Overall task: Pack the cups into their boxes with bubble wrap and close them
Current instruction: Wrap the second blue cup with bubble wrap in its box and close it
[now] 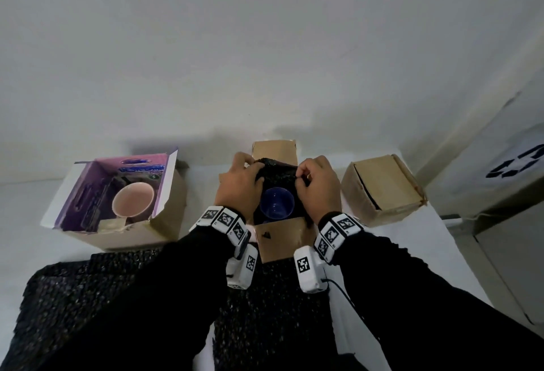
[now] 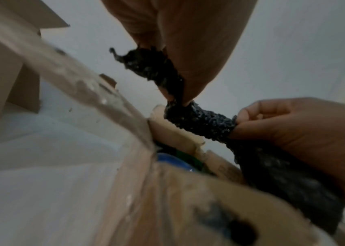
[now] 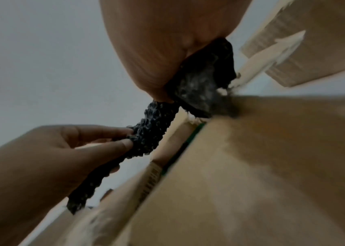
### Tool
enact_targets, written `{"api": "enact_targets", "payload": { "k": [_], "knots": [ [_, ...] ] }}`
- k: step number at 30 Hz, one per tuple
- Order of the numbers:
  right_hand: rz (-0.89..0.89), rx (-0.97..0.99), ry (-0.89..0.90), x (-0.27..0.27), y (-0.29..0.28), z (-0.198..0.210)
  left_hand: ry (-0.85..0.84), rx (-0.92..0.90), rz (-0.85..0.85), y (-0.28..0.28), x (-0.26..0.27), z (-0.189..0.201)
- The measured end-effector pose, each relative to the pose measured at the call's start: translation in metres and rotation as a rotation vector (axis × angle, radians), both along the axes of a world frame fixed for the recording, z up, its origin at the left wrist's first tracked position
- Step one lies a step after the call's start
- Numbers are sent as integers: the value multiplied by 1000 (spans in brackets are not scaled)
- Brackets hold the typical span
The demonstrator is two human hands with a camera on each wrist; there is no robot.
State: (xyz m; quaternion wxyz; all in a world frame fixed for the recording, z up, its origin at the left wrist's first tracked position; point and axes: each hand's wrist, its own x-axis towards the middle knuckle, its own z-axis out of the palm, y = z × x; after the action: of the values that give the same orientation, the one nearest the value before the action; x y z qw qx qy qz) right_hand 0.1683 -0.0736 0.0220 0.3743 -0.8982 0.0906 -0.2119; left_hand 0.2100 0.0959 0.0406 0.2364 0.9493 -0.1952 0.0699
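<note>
At the table's far edge, the left hand point(image 1: 240, 182) and right hand point(image 1: 316, 183) each pinch the black bubble wrap point(image 1: 275, 169) stretched above the blue cup point(image 1: 276, 204) inside the open middle box point(image 1: 284, 238).

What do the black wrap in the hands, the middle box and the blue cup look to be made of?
Black wrap: likely plastic bubble wrap, with a pebbled, faintly glinting surface; both the left hand and the right hand pinch it.
Middle box: plain brown cardboard, matte, with frayed edges.
Blue cup: smooth and glossy, ceramic or plastic; cannot tell which.
</note>
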Motion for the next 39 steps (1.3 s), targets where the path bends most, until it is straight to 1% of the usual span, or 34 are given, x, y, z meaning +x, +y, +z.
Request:
{"api": "enact_targets", "payload": {
  "k": [4,5,7,9,12,16,20,23,27,30,32,35,37,39],
  "knots": [
    [104,-135,29,15,-5,-18,80,303,-72,-3,9,-17],
    [136,-204,30,18,-6,-22,58,377,-92,-3,9,-21],
    [184,-409,46,24,-7,-29,-62,552,-97,-7,9,-28],
    [195,-605,72,26,-6,-33,-164,634,-68,-10,10,-32],
    [236,-784,176,28,-5,-33,-195,652,-63,-10,16,-41],
    [295,-877,307,31,0,-32,-155,664,-7,-9,12,-45],
    [320,-878,364,30,1,-26,-181,666,-28,-8,11,-39],
    [296,-882,358,25,1,-25,-189,692,-67,-8,6,-34],
    [300,-873,390,30,4,-23,-106,710,-99,-7,1,-38],
    [298,-895,368,34,5,-20,-108,727,-108,-2,-1,-39],
    [308,-884,308,32,7,-20,-143,688,-101,0,-2,-37],
    [380,-870,256,29,9,-24,-207,565,-91,2,-6,-37],
    [393,-896,305,28,9,-24,-219,528,-96,5,-10,-37],
    [403,-895,374,29,9,-22,-223,533,-86,9,-12,-36]
  ]
}}
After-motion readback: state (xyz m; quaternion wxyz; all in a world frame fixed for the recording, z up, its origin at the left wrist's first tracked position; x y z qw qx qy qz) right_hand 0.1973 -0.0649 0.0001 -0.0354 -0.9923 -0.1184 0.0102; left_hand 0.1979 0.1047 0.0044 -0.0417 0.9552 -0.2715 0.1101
